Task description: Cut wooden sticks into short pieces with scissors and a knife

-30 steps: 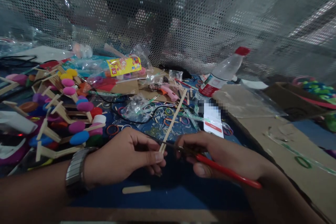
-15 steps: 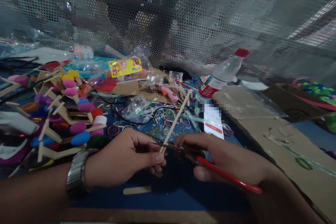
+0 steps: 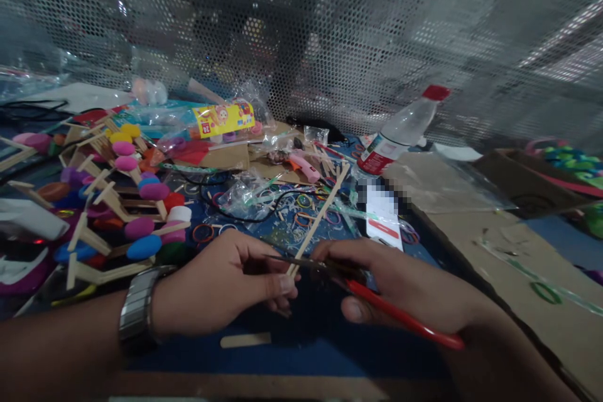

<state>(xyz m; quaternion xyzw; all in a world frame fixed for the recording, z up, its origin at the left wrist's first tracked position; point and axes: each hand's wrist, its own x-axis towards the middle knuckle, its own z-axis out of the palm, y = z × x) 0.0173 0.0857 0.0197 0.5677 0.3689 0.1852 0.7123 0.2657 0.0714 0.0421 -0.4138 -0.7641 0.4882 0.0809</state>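
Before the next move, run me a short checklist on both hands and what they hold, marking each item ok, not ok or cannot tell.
1. Grip on the stick: ok, the left hand pinches its near end.
2. Grip on the red-handled tool: ok, the right hand holds it.
3. Tool placed across the stick: ok in this view, crossing just beyond the left thumb.
4. Tool's jaws closed on the stick: cannot tell, too dark and small.
5. Tool's tip clear of the left hand: not ok, they overlap in view; any gap is unclear.
6. Small stick apart from both hands: ok.
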